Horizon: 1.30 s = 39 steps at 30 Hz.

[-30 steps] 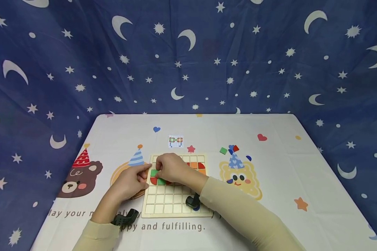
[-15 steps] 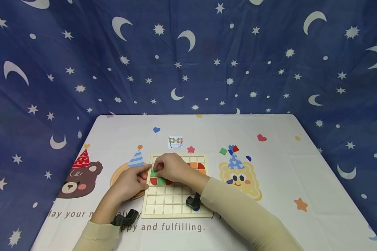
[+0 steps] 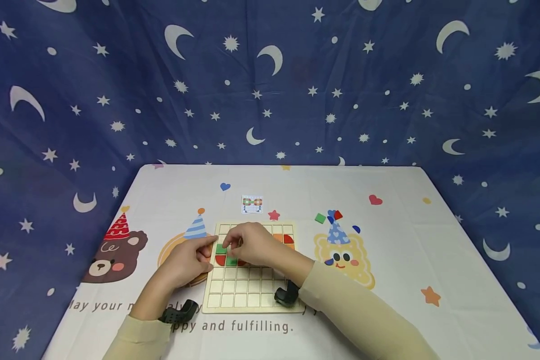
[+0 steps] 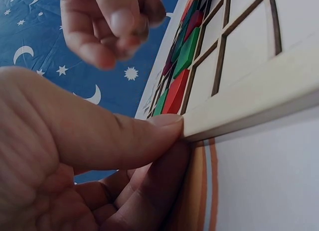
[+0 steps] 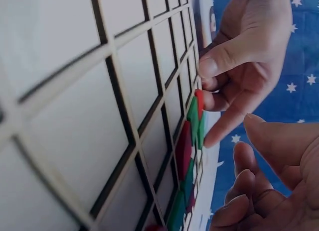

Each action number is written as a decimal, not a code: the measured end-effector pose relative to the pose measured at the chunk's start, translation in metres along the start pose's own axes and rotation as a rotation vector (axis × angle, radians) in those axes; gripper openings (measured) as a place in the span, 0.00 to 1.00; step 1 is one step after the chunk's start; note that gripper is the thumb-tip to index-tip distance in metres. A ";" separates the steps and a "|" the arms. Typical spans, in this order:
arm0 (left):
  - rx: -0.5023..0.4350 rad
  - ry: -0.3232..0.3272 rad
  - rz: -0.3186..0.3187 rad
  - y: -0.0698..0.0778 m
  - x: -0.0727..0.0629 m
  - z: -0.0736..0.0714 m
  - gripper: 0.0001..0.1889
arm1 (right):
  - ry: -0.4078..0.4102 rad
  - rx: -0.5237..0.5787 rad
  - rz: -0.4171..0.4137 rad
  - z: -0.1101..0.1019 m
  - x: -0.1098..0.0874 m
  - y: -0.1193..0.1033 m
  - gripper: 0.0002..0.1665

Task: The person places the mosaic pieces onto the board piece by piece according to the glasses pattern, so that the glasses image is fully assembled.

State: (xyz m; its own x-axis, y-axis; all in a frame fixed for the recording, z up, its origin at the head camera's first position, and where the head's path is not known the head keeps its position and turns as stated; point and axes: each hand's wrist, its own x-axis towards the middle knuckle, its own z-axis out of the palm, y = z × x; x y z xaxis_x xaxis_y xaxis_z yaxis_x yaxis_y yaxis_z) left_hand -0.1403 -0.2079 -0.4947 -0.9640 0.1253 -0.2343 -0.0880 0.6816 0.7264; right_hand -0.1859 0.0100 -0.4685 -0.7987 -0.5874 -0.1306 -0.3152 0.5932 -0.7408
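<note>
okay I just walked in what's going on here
A person is working with a wooden grid board. Their left hand touches its left edge, while their right hand hovers over it, apparently holding nothing. Colored pieces fill part of it. Loose pieces lie to the right, and a pattern card lies beyond the board.

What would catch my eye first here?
Probably the deep blue backdrop, covered in white moons and stars, behind the white table. Next, the pale gridded board, with the left hand at its left edge and the right hand over its red and green pieces.
</note>
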 end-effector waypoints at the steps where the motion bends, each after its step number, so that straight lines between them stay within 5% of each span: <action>1: -0.002 -0.001 0.000 0.000 0.000 0.000 0.38 | 0.003 0.002 -0.002 -0.002 -0.003 0.001 0.06; 20: -0.052 -0.022 -0.004 -0.003 -0.003 -0.001 0.40 | 0.148 0.045 0.044 -0.049 -0.054 0.030 0.12; 39: -0.062 -0.031 -0.020 0.000 -0.002 -0.002 0.40 | 0.195 0.003 0.145 -0.056 -0.103 0.074 0.09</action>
State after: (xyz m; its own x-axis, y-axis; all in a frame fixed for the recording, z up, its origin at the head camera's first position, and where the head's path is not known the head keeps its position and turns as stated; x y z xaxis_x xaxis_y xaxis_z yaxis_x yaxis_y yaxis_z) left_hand -0.1383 -0.2091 -0.4929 -0.9537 0.1354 -0.2687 -0.1233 0.6386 0.7596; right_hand -0.1556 0.1452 -0.4731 -0.9195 -0.3785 -0.1060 -0.1886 0.6615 -0.7259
